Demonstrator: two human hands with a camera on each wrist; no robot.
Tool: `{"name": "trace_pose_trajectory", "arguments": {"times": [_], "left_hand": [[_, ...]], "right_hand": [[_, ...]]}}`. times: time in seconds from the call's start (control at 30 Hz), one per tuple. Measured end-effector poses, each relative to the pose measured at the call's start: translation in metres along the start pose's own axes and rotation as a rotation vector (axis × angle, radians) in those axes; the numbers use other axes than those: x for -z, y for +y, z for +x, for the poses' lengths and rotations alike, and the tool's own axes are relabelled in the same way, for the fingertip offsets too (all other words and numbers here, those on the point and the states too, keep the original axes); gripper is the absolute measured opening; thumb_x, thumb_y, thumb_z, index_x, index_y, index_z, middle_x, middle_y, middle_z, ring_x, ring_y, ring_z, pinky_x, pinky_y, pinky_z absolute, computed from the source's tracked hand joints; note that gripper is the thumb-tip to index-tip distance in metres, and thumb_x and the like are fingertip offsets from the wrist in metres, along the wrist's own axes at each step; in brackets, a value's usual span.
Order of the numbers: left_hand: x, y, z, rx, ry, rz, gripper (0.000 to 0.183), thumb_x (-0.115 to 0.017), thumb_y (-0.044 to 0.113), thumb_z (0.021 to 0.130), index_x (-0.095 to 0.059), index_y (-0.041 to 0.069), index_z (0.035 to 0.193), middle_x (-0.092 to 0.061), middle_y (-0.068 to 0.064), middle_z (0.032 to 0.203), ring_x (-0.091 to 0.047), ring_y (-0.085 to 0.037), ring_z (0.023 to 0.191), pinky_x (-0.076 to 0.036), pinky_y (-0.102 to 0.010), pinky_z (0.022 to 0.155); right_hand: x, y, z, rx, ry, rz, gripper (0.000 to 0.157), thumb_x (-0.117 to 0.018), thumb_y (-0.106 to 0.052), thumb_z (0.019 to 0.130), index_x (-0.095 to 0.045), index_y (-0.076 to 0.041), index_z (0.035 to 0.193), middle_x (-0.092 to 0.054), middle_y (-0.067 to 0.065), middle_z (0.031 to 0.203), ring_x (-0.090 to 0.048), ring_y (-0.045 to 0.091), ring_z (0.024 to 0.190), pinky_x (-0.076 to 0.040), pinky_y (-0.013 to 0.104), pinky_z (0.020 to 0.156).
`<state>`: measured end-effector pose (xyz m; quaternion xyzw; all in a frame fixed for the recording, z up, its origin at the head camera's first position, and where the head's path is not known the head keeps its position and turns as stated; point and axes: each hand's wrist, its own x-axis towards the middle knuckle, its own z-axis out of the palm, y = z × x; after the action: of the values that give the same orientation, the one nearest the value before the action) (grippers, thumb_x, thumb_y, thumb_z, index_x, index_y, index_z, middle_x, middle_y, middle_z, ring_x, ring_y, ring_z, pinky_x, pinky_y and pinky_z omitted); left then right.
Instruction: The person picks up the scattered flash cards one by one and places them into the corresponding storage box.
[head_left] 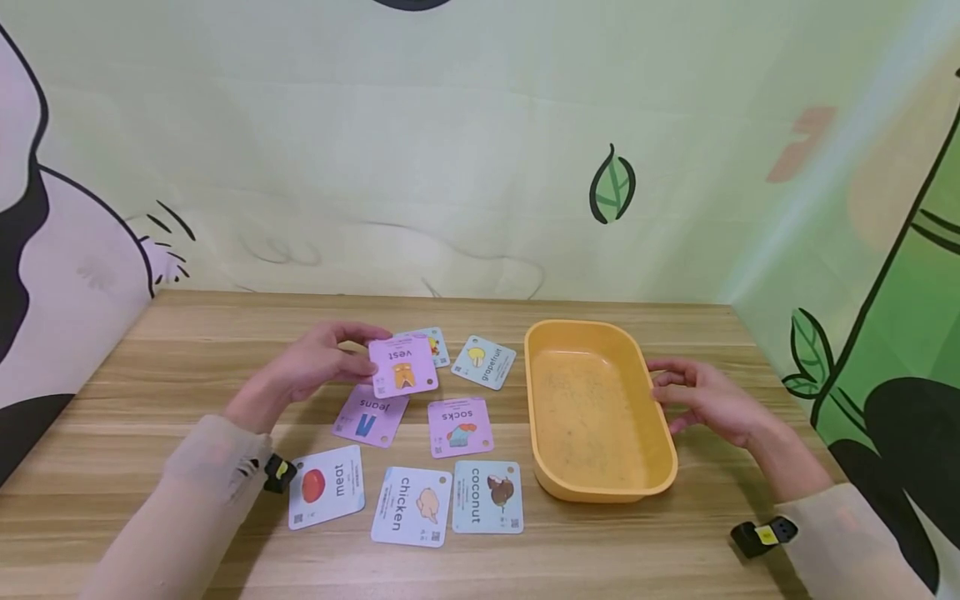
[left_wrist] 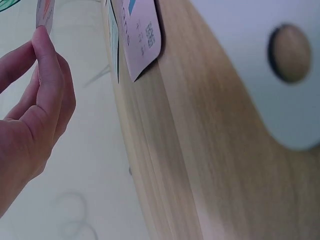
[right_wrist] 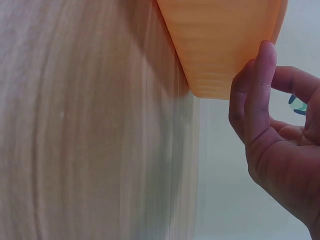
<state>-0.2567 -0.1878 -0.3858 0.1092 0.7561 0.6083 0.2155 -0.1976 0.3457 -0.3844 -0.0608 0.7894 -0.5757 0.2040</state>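
My left hand (head_left: 322,358) pinches a purple vest card (head_left: 403,367) by its left edge, between thumb and fingertips. The card overlaps a light blue card (head_left: 435,343) and a purple jeans card (head_left: 370,417) in the head view. To the right, a purple socks card (head_left: 461,427) and a grapefruit card (head_left: 483,362) lie on the table. My right hand (head_left: 705,400) is at the right side of a yellow plastic basin (head_left: 534,400), its fingertips against the outside near the rim. Nothing is inside the basin.
Along the near side lie a meat card (head_left: 326,487), a chicken card (head_left: 411,506) and a coconut card (head_left: 487,497). Everything stands on a wooden table (head_left: 600,550). Behind its far edge hangs a printed cloth backdrop (head_left: 465,192) with cartoon drawings.
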Motion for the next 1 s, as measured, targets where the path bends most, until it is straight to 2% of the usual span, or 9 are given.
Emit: {"name": "trace_pose_trajectory", "arguments": {"times": [0.57, 1.0], "left_hand": [[-0.015, 0.004, 0.005, -0.012, -0.028, -0.005, 0.053, -0.062, -0.011, 0.09, -0.053, -0.007, 0.142, -0.046, -0.026, 0.134, -0.064, -0.03, 0.104, -0.059, -0.037, 0.088], [-0.031, 0.01, 0.007, -0.05, -0.047, 0.008, 0.051, -0.062, -0.012, 0.089, -0.057, -0.006, 0.139, -0.049, -0.025, 0.131, -0.063, -0.031, 0.104, -0.06, -0.037, 0.085]], "right_hand": [[0.0, -0.001, 0.0, 0.007, 0.003, -0.001, 0.064, -0.063, -0.008, 0.101, -0.03, 0.012, 0.152, -0.053, 0.028, 0.125, -0.068, 0.022, 0.096, -0.063, 0.043, 0.071], [-0.001, 0.0, -0.001, 0.008, 0.01, 0.003, 0.063, -0.063, -0.007, 0.101, -0.031, 0.012, 0.152, -0.052, 0.028, 0.125, -0.068, 0.023, 0.095, -0.063, 0.042, 0.07]]}}
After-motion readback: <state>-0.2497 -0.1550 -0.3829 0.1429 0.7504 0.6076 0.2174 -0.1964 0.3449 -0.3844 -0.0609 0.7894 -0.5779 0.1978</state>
